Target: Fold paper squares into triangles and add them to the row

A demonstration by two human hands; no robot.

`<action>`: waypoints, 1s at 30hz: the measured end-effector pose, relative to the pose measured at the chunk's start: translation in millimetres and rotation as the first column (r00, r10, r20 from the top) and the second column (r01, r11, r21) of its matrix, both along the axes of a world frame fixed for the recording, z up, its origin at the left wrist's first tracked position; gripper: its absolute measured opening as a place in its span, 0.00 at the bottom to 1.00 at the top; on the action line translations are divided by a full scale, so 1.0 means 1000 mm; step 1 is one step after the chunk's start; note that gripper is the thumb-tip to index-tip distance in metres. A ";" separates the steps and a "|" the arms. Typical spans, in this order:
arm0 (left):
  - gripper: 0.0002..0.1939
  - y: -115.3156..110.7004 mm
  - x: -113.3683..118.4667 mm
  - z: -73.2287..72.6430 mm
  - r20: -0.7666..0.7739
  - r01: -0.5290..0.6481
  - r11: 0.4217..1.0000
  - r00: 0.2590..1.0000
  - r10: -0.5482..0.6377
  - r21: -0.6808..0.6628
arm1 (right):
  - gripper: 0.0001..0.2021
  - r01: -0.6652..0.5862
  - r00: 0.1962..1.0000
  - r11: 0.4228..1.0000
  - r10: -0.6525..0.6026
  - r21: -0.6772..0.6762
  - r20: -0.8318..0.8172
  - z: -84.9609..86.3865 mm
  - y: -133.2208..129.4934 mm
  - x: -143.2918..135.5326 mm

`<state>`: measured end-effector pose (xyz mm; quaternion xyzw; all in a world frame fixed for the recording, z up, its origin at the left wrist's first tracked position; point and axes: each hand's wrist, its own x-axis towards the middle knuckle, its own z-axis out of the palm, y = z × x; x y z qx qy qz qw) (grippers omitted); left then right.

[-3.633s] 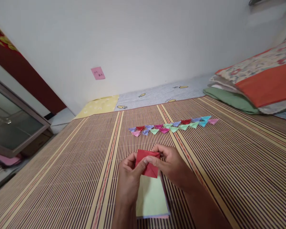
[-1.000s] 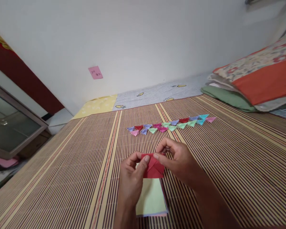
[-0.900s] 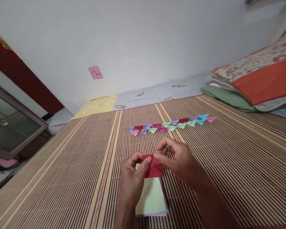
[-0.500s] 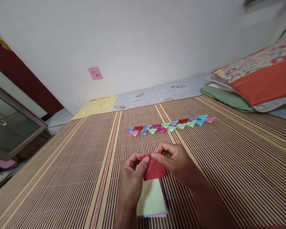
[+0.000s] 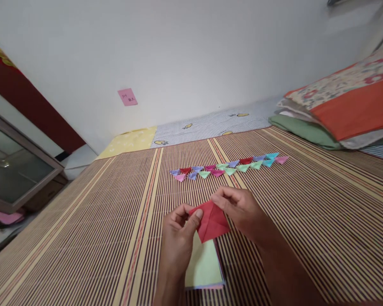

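Note:
A creased sheet of red paper [image 5: 212, 222] is held up between my two hands. My left hand [image 5: 179, 236] pinches its left corner, thumb in front and fingers behind. At the upper right corner, my right hand [image 5: 239, 210] grips the paper between thumb and index finger. Below lies a stack of coloured paper [image 5: 206, 265] with a pale green sheet on top, partly covered by my left hand and the red paper. Farther off, two rows of small folded paper triangles [image 5: 217, 172] in several colours lie on the striped mat [image 5: 115, 229].
Folded bedding [image 5: 354, 114] is piled at the right, against the wall. A patterned cloth [image 5: 204, 124] and a yellow cloth [image 5: 129, 142] run along the mat's far edge. A pink note [image 5: 127, 97] sticks to the wall. A glass-fronted cabinet [image 5: 14, 163] stands at the left.
My right hand has moved slightly up and right along the red paper's top edge to its corner. The paper now shows more of its face and is tilted.

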<state>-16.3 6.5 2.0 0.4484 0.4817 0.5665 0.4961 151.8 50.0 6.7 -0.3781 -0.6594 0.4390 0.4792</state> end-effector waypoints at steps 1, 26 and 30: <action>0.12 0.000 0.000 0.000 0.004 0.011 1.000 1.000 -0.011 -0.004 | 0.16 -0.007 1.000 1.000 0.007 0.005 -0.003 -0.001 0.000 0.000; 0.11 0.008 0.001 -0.004 0.333 -0.155 0.987 0.930 0.158 -0.036 | 0.09 -0.099 0.936 0.978 0.029 -0.182 -0.350 -0.012 0.000 -0.032; 0.10 0.007 0.002 -0.005 0.229 -0.132 0.991 0.965 0.127 0.009 | 0.11 -0.131 0.903 0.965 0.022 -0.228 -0.428 -0.009 0.000 -0.030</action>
